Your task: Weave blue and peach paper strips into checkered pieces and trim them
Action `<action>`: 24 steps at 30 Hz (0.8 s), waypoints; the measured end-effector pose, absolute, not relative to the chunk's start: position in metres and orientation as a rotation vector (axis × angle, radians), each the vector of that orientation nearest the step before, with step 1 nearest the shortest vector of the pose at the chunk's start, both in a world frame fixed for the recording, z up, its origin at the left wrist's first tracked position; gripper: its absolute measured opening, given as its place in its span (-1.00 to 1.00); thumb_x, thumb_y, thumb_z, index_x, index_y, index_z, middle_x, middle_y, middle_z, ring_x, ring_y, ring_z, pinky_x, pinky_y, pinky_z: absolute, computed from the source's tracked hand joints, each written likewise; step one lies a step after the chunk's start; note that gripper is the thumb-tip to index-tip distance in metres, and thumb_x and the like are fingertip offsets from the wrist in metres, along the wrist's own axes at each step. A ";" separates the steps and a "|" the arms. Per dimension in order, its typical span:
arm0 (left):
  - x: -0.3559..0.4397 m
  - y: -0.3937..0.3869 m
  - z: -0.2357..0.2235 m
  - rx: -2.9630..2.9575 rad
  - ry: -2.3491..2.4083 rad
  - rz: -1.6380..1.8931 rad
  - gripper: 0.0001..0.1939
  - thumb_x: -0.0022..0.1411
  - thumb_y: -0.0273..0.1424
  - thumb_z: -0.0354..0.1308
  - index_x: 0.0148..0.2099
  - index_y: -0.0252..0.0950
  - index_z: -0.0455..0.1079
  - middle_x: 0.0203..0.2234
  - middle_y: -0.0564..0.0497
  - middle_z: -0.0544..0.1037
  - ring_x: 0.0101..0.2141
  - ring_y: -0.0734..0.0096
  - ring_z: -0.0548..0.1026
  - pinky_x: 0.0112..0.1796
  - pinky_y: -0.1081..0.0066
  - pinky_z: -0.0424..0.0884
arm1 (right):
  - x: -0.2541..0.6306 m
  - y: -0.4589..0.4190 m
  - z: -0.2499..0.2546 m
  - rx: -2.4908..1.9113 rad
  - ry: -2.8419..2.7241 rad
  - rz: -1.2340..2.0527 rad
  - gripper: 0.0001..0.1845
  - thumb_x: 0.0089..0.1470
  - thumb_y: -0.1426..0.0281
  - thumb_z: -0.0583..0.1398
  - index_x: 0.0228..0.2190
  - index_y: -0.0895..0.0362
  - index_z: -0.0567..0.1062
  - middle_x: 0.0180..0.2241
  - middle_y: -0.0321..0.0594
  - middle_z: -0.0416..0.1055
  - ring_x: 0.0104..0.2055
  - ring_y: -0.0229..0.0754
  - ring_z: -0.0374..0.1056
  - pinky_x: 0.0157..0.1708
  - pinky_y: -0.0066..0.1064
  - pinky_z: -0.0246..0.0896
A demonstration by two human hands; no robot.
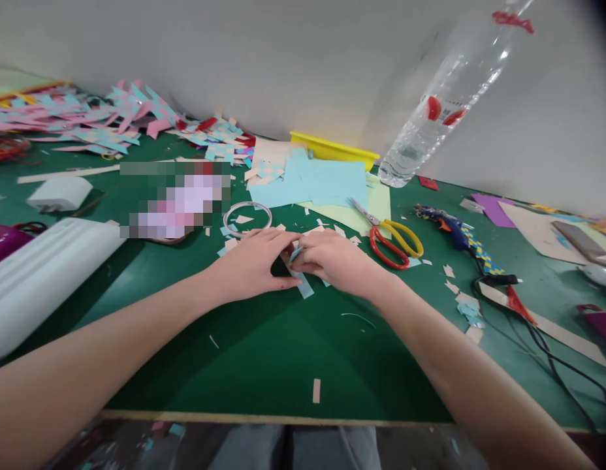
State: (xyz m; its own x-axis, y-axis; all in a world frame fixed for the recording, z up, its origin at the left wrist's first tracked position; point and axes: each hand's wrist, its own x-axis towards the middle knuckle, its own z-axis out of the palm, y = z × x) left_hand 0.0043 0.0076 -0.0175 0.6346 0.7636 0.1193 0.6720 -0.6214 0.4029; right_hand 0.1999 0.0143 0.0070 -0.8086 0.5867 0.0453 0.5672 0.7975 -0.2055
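My left hand (pixel 256 261) and my right hand (pixel 335 261) meet at the middle of the green table (pixel 264 352). Both are closed in a pinch on a small light blue paper strip piece (pixel 303 282) that rests on the table between them. Part of the strip sticks out below my fingers; the rest is hidden under them. Small pink and blue paper scraps (pixel 232 243) lie just behind my hands.
Red and yellow scissors (pixel 394 243) lie right of my hands. Light blue paper sheets (pixel 322 181), a yellow tray (pixel 332 149), a clear plastic bottle (pixel 440 111), a tape ring (pixel 247 216), a white roll (pixel 43 281), woven paper pieces (pixel 92 117), and cables with a tool (pixel 460 235) surround the spot.
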 end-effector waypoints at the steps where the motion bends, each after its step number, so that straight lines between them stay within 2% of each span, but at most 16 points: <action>1: 0.006 0.007 -0.019 2.545 1.162 0.410 -0.44 0.13 -0.05 0.17 0.07 -0.26 0.23 -0.15 -0.10 0.46 -0.08 0.08 0.38 -0.08 0.17 0.22 | 0.199 0.014 0.008 -0.934 -2.890 0.261 -0.75 0.18 0.49 0.12 -0.39 0.10 0.60 -0.34 -0.21 0.45 -0.23 -0.19 0.28 -0.21 -0.30 0.03; 6: 0.008 0.005 -0.023 2.561 1.180 0.449 -0.47 0.11 -0.06 0.20 0.01 -0.28 0.26 -0.22 -0.07 0.44 -0.15 0.10 0.38 -0.14 0.19 0.22 | 0.195 0.009 0.013 -1.008 -2.919 0.218 -0.80 0.14 0.47 0.18 -0.43 0.07 0.60 -0.33 -0.24 0.47 -0.18 -0.16 0.27 -0.19 -0.28 -0.05; 11: 0.007 0.006 -0.025 2.574 1.168 0.463 -0.47 0.13 -0.05 0.19 0.02 -0.27 0.23 -0.24 -0.06 0.43 -0.16 0.12 0.36 -0.17 0.21 0.22 | 0.193 0.004 0.010 -0.986 -2.924 0.011 -0.76 0.19 0.41 0.16 -0.46 0.05 0.60 -0.37 -0.26 0.47 -0.16 -0.13 0.24 -0.16 -0.24 -0.15; 15: 0.008 0.007 -0.025 2.577 1.173 0.453 -0.55 0.13 -0.05 0.19 -0.10 -0.27 0.26 -0.26 -0.06 0.42 -0.19 0.12 0.36 -0.19 0.21 0.22 | 0.191 0.003 0.007 -1.008 -2.919 -0.051 -0.77 0.18 0.41 0.16 -0.44 0.06 0.60 -0.35 -0.25 0.47 -0.19 -0.14 0.25 -0.19 -0.24 -0.15; 19: 0.008 0.007 -0.025 2.567 1.167 0.437 -0.55 0.13 -0.05 0.19 -0.11 -0.28 0.27 -0.27 -0.06 0.42 -0.19 0.12 0.36 -0.19 0.19 0.23 | 0.192 0.002 0.007 -1.026 -2.901 -0.018 -0.76 0.20 0.41 0.14 -0.42 0.07 0.61 -0.31 -0.23 0.47 -0.17 -0.14 0.25 -0.18 -0.25 -0.14; 24: 0.008 0.008 -0.027 2.549 1.187 0.423 -0.49 0.10 -0.03 0.20 -0.06 -0.28 0.28 -0.18 -0.10 0.44 -0.09 0.03 0.35 -0.13 0.14 0.23 | 0.193 0.005 0.008 -1.079 -2.888 0.126 -0.77 0.19 0.45 0.14 -0.38 0.10 0.61 -0.32 -0.20 0.46 -0.18 -0.14 0.25 -0.18 -0.25 -0.11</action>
State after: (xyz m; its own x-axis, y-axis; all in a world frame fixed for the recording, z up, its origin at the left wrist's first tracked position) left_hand 0.0076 0.0077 -0.0265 0.6160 0.7756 0.1382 0.6881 -0.6151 0.3849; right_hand 0.1933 0.0052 0.0078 -0.7540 0.6564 0.0237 0.6519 0.7522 -0.0958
